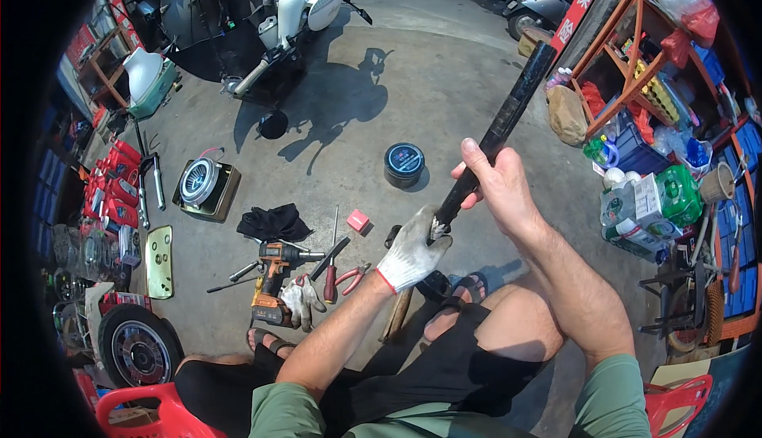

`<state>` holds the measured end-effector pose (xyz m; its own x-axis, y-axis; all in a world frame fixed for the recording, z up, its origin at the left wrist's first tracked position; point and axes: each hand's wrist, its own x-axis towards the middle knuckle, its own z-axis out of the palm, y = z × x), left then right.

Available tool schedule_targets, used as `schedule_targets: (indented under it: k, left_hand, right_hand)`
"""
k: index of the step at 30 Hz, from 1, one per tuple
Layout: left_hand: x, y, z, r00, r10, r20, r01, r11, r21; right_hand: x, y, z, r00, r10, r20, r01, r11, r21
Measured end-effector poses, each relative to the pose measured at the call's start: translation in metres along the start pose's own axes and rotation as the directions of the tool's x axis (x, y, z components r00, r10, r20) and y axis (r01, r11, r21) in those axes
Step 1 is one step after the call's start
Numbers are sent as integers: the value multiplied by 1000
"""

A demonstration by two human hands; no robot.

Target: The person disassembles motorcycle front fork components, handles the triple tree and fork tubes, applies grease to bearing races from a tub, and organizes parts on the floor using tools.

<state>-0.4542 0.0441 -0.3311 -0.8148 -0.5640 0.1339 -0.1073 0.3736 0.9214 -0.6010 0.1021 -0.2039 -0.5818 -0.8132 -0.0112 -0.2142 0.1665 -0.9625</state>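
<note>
One gloved left hand (414, 249), one right hand (509, 193) (bare), fingers of both clamped on one black tube (517, 104).

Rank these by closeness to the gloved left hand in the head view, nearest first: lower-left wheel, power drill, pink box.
1. Pink box: left of the gloved left hand.
2. Power drill: farther left.
3. Wheel: far lower left.

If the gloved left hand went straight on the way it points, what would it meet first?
Past the black tube in its grasp, the left hand would probably meet the bare right hand first, though depth is unclear here.
</note>
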Motion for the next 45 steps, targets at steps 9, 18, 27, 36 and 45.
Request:
schedule_targets:
  k: [9,18,27,36,45]
  left_hand:
    - [-1,16,-7,983,-181,28,183,974,-133]
    - [-22,-9,12,999,-39,-11,36,983,-179]
    - [-18,-32,8,992,-113,-54,103,982,-159]
    - [-7,-8,-5,976,-213,35,216,963,-161]
    - [-7,-26,6,997,-45,56,54,982,-180]
  right_hand:
    - [1,2,8,998,55,-13,-54,995,83]
    - [-8,14,12,998,49,-40,-48,999,7]
    - [7,15,19,999,30,20,-29,999,-25]
    - [3,5,25,999,44,24,-43,999,-28]
    - [8,12,3,999,52,16,-52,998,-36]
